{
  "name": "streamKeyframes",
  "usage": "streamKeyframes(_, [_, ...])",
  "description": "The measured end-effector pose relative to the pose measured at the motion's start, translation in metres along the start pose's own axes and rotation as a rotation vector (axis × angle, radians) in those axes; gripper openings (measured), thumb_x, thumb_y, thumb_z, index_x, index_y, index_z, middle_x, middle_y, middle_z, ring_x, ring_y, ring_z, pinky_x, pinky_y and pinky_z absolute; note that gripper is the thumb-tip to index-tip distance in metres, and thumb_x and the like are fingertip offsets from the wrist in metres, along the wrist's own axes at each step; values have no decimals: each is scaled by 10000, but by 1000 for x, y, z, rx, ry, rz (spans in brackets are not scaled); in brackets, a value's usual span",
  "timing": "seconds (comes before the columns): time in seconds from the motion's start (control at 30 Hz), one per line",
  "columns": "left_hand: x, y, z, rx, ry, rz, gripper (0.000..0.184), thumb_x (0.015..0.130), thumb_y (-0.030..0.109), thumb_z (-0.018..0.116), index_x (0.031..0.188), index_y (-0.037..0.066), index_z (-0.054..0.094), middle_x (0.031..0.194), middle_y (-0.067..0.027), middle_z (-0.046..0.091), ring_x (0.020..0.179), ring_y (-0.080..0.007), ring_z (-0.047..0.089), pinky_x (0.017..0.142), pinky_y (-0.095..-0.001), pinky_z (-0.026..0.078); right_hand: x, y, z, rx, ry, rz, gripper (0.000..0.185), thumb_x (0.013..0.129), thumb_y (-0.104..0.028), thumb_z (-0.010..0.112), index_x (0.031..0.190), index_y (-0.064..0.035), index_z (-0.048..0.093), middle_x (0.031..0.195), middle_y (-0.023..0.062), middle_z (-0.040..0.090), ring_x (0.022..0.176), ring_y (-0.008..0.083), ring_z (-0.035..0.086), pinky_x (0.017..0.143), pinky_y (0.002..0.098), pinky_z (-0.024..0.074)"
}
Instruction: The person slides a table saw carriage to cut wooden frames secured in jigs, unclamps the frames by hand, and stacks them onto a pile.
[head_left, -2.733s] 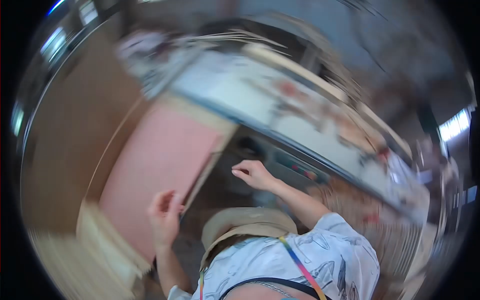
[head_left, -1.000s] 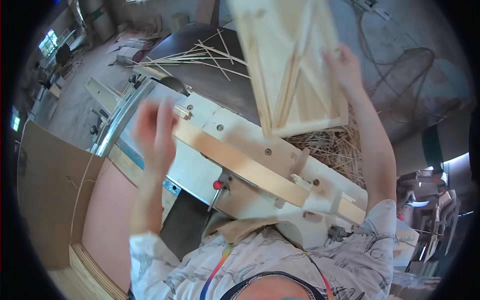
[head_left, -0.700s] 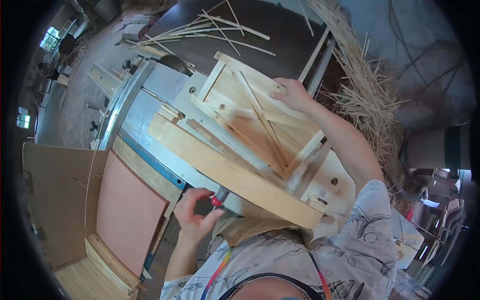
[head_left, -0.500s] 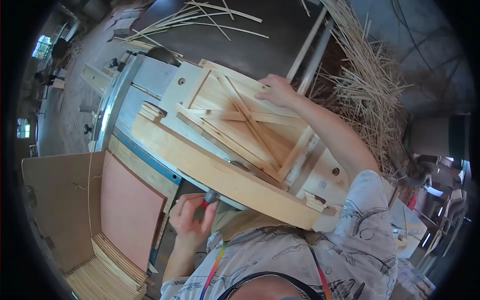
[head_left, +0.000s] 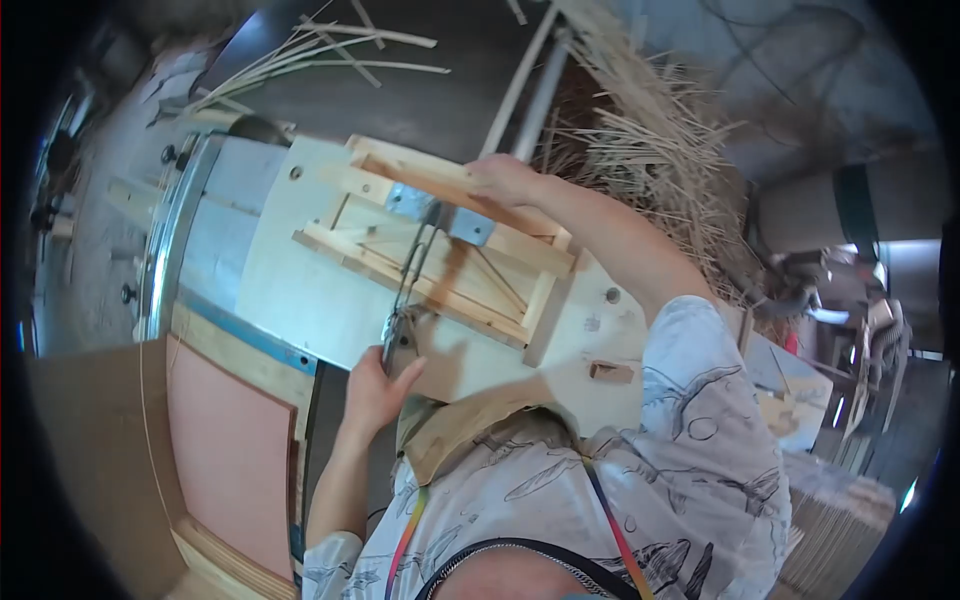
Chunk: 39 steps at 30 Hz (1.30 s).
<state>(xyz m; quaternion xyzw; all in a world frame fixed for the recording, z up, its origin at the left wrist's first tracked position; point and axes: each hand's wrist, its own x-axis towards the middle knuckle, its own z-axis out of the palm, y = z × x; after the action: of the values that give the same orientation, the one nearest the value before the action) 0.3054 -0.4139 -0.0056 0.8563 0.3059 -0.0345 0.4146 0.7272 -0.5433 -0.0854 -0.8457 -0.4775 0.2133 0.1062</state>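
A pale wooden panel with crossed braces lies on the white board of the machine. Across it rests a wooden bar carrying grey metal plates. From these plates a metal clamp linkage runs down toward my body. My left hand is closed around the lever end of this clamp; its grip is mostly hidden by the fingers. My right hand holds the panel's far edge, fingers bent over the wood. The bar partly covers the braces.
Thin wood strips lie on the dark surface beyond, with a heap of offcuts at right. A carton with a pinkish sheet stands at lower left. A small wood block sits near my right arm.
The wooden bar, raised close to me before, has swung away and down onto the panel. My left hand moved forward with the clamp lever. My right hand stays at the far edge.
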Motion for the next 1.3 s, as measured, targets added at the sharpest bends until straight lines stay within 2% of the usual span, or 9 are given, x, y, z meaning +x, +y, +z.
streamKeyframes(0.13, [-6,-3,48,122,-133,-37,584,921,479,797,991,-90,689,892,-286,743,824,-446,739,737,-509,570,-77,-43,-109,-546,-303,-19,436,890,-322,753,1283,-133,739,1220,191,729,1150,386,685,962,503,564])
streamKeyframes(0.27, [31,85,55,-24,-200,58,688,958,457,768,1288,-126,611,1233,-340,681,1152,-457,668,988,-511,523,-210,-82,-283,-160,303,37,381,866,-397,780,1026,-52,761,1025,172,755,1048,384,715,866,496,594])
streamKeyframes(0.4, [-202,146,42,491,789,598,583,991,521,670,1248,0,622,1270,-261,619,1162,-397,634,944,-550,533,-537,-218,-275,-222,1150,-358,340,802,-333,778,990,-67,679,879,56,583,854,264,580,747,401,512])
streamKeyframes(0.57, [-503,341,138,211,430,1399,599,1010,452,706,1321,-44,577,1314,-252,591,1192,-449,590,979,-572,499,-1188,-387,-134,-756,1006,812,191,777,-211,781,941,-116,754,995,73,729,1016,274,696,891,405,574])
streamKeyframes(0.7, [-626,409,199,52,393,1518,541,1103,397,522,1477,11,467,1335,-266,610,1184,-435,627,985,-581,522,-1483,-504,-45,-534,1143,1760,459,833,-341,876,1155,-32,768,1152,166,740,1095,376,685,990,437,543])
streamKeyframes(0.73, [-655,409,228,-289,92,1248,558,1000,259,746,1406,-68,547,1436,-221,569,1278,-352,615,1071,-440,504,-1543,-524,-25,-448,1057,1963,537,816,-371,896,1208,-32,754,1198,172,732,1130,385,673,1004,440,536])
streamKeyframes(0.8, [-719,427,268,-275,10,1317,528,990,215,750,1382,-70,542,1433,-251,550,1308,-388,570,1107,-474,454,-1628,-532,34,-539,1040,1837,596,791,-372,912,1255,-43,732,1220,166,723,1160,375,659,1013,433,531])
streamKeyframes(1.1, [-795,456,261,-350,-366,1542,346,971,-8,638,1305,-52,561,1428,-230,542,1337,-367,535,1149,-477,386,-1582,-527,65,-623,959,1651,411,736,-115,814,1113,-13,686,967,110,634,987,337,625,851,443,553])
streamKeyframes(1.3, [-714,444,224,-566,-940,1048,166,1021,71,656,1140,-44,658,1197,-159,665,1135,-270,660,1019,-379,505,-1417,-573,-23,-1020,916,1412,264,798,-52,690,1060,-13,681,882,79,578,847,276,620,708,385,532])
